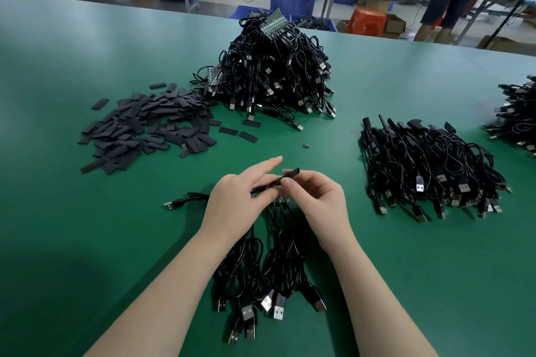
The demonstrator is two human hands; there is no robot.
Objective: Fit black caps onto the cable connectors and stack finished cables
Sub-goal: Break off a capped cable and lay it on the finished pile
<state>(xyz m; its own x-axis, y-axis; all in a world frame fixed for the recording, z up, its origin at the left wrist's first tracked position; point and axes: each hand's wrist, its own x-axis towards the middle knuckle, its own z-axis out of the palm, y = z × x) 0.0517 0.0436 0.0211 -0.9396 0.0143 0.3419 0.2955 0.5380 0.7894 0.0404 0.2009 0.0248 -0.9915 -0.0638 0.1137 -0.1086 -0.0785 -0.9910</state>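
Nearest the camera, a bundle of black cables [269, 275] is spread on the green bench [87, 240], its flat plugs fanned toward the viewer. Above it the two hands are brought together. The left hand [235, 200] is closed around the small board end of one cable [265, 190], pinching it between thumb and fingers while the index finger is stretched out. The right hand [316, 200] is closed on a single black cap [291, 173], held by thumb and forefinger just beside that cable end; whether the cap is already started onto it cannot be told.

Loose caps [145, 124] are scattered to the left, a tall heap of unfinished cables [272, 72] is piled behind them, and a stack of capped cables [429, 171] is laid to the right, with a further pile [516, 116] at the bench edge.

The fitting step is judged to be in hand. From here the cap could be pushed on crooked, since it is flat and soft-looking and may fold or catch on a corner of the cable end. The cap could also be dropped if the pinch is loosened. The cables lying under the wrists could be dragged along and tangled when the finished one is lifted across to the stack.
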